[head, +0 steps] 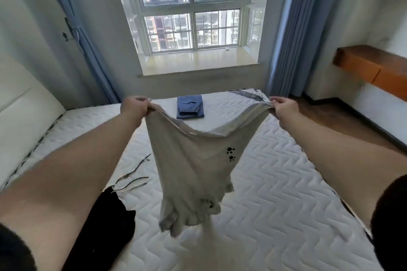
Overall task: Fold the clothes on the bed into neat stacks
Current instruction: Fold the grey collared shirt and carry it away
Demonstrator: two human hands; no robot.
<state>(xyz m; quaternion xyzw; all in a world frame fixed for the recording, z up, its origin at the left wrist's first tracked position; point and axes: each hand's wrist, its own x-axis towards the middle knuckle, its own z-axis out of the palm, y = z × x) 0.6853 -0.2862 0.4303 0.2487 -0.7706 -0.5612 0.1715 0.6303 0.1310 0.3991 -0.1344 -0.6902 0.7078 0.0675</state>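
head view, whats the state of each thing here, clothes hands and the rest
grey shirt: unfolded, held up over the bed, hanging bunched at the bottom
left hand: shut on one top corner
right hand: shut on the other top corner
jeans: folded, flat on the mattress
black garment: unfolded, heaped on the mattress
curtains: drawn open
window: looks shut
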